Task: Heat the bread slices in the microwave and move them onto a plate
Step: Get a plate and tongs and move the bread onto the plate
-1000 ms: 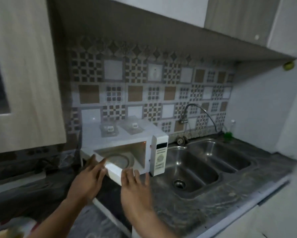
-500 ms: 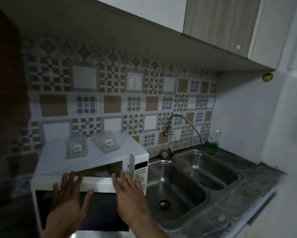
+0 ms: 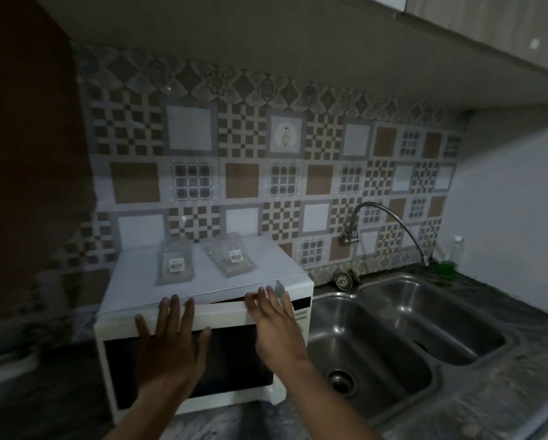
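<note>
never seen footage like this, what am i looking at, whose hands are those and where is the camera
There is no machine here: a person wears one wide-angle camera on the head, looking forward and down, so you see their own two bare hands. The left hand and right hand lie flat, fingers straight, against the microwave door, which is almost closed; a thin gap shows at its top right. Neither hand holds anything. The white microwave stands on a dark countertop, with two clear packets on top. To its right are a double steel sink and a curved tap. No bread or plate is in view.
</note>
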Action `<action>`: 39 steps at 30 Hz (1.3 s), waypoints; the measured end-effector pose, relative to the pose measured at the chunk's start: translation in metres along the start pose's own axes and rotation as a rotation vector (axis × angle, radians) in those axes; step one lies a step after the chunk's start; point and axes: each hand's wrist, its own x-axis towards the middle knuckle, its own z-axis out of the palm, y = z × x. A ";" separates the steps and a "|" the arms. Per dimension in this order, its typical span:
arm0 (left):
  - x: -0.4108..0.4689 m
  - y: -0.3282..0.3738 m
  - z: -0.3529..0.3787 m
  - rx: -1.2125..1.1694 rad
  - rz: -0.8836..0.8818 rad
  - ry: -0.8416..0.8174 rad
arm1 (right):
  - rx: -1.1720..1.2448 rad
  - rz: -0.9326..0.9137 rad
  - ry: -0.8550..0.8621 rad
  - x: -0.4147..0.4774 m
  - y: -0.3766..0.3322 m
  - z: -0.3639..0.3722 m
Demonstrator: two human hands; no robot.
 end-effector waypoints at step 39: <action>0.050 0.020 -0.018 0.047 -0.144 0.023 | 0.090 0.040 -0.203 0.078 0.051 -0.002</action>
